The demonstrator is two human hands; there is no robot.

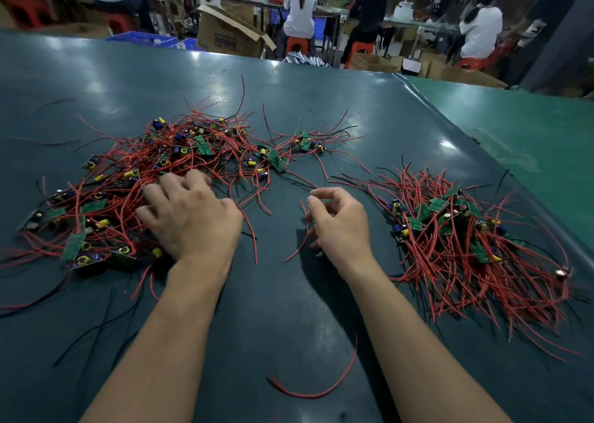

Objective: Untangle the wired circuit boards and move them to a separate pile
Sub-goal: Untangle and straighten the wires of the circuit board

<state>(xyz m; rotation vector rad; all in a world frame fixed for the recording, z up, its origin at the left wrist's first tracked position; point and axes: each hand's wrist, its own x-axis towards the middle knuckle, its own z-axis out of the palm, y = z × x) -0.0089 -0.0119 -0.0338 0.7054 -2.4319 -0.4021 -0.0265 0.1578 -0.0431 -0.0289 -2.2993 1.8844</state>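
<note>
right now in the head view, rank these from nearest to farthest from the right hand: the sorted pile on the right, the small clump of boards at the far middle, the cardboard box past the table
From the right hand:
1. Sorted pile, just to its right on the table.
2. Small clump of boards, farther back near the table's middle.
3. Cardboard box, beyond the table's far edge, on the floor side.

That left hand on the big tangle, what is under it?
The left hand rests on the tangled pile of red wires and green circuit boards. Wires run out from beneath its fingers; which boards or wires lie directly under the palm is covered.
</note>
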